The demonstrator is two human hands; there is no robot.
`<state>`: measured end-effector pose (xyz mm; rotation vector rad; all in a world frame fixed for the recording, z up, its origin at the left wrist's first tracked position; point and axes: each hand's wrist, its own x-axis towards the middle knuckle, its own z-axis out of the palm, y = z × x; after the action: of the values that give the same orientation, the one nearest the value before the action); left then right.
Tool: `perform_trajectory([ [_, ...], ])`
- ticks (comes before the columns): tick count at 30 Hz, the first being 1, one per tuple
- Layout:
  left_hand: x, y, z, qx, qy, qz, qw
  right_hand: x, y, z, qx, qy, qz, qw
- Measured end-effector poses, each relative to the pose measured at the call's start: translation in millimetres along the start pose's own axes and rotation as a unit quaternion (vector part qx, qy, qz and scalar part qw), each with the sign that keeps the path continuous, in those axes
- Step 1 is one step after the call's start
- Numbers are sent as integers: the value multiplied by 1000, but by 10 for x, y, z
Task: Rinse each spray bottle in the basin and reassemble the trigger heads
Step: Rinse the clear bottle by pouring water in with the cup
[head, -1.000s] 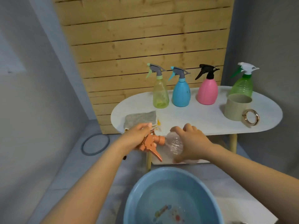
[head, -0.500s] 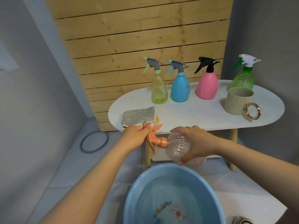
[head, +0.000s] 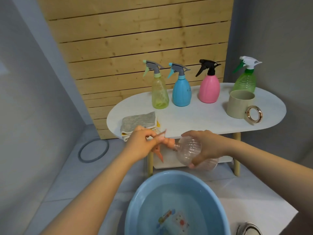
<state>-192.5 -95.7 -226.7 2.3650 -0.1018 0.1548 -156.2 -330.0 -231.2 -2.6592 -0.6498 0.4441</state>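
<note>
Clear ribbed plastic spray bottle [head: 191,150] gripped sideways by right hand [head: 205,145] | left hand [head: 142,143] fingers pinch orange trigger head [head: 162,145], rotated since 1 s ago | prob. screwing on, above blue basin [head: 135,200] nr table front edge

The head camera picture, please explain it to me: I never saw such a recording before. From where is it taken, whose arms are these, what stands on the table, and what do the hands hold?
There is no machine here. A person wears a camera on the head, so you look forward and down along their own two bare arms.

The left hand grips an orange trigger head. The right hand holds a clear ribbed bottle, lying sideways, which that head is joined to. Both are in the air above a blue basin that holds water.

Behind them is a white oval table. On it stand four spray bottles with their heads on: a yellow bottle, a blue bottle, a pink bottle and a green bottle. A beige mug with a ring handle stands in front of the green one, and a folded grey cloth lies at the table's left end.
</note>
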Motion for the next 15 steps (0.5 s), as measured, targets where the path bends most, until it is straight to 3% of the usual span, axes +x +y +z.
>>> perform_trajectory([
  [4,31,-6,-68,-79,0,-116,990,-18,12,-26,-90,67,6,994],
  [8,114,-130,-166,-97,41,-176,979,-42,83,-41,-87,51,40,994],
  [15,231,-193,-274,-196,128,-240,942,-44,226,-80,41,29,127,991],
])
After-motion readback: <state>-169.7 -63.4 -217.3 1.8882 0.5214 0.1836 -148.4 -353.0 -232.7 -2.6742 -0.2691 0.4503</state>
